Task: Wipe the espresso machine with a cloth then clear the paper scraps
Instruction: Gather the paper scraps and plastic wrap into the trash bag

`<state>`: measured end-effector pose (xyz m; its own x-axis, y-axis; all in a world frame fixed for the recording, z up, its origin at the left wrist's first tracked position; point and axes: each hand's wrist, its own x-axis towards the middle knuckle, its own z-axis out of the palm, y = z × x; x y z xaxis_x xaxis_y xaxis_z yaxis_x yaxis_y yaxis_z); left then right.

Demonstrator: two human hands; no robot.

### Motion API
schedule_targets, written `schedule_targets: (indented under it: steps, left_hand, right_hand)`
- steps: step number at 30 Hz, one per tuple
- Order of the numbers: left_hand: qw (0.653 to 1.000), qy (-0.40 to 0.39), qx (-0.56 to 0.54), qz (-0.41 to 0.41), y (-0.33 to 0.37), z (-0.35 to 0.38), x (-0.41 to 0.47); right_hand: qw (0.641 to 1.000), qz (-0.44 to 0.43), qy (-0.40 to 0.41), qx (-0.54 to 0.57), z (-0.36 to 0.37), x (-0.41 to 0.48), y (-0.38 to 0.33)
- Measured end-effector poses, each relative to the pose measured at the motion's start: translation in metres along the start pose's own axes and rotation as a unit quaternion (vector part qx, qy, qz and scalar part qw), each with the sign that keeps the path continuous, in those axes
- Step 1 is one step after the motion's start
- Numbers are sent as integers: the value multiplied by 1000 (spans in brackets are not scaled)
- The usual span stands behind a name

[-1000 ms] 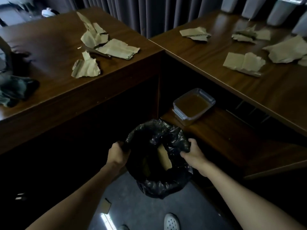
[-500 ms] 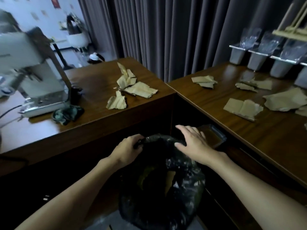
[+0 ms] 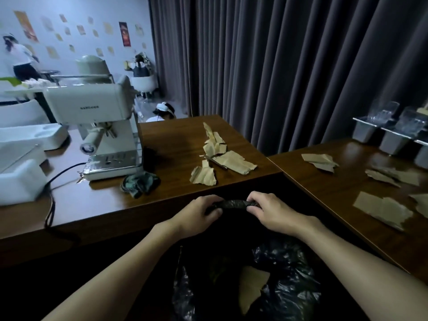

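Note:
My left hand [image 3: 201, 213] and my right hand [image 3: 269, 210] both grip the rolled far rim of a black bin bag [image 3: 234, 204], held up level with the counter edge. Inside the bag lies a brown paper scrap [image 3: 251, 289]. A pile of torn brown paper scraps [image 3: 218, 156] lies on the left wooden counter [image 3: 176, 140]. More scraps [image 3: 382, 209] are spread over the right counter [image 3: 342, 191]. The white espresso machine [image 3: 102, 126] stands at the left, with a crumpled dark green cloth [image 3: 139, 183] in front of it.
White foam packing blocks [image 3: 20, 163] and a black power cord [image 3: 53, 200] sit left of the machine. Grey holders with clear cups [image 3: 391, 133] stand at the back right. Dark curtains hang behind; other people are in the room beyond.
The bag has come up from the floor to counter height. My hands moved from opposite sides of its mouth to close together on the far rim. My view tilted upward.

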<state>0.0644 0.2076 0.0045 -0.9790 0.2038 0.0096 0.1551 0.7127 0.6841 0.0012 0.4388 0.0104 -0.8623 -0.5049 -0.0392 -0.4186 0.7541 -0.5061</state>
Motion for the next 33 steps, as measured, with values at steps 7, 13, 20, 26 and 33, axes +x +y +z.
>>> schedule_targets:
  steps: [7,13,20,26,33]
  left_hand:
    - [998,37,41,-21,-41,-31,4]
    - [993,13,93,-76,-76,-39,14]
    - [991,53,101,-71,-100,-46,10]
    - [995,71,1,-76,-103,-43,5]
    - [988,110,-53,-95,-96,-37,11]
  right_hand:
    - [999,45,15,17,-3,35,0]
    - [997,36,-16,61,0,58,-18]
    - [998,-50,-34,-14,25,99,-53]
    - [995,-56,-45,-63,29,121,-50]
    - [998,-33,43,26,34,127,-36]
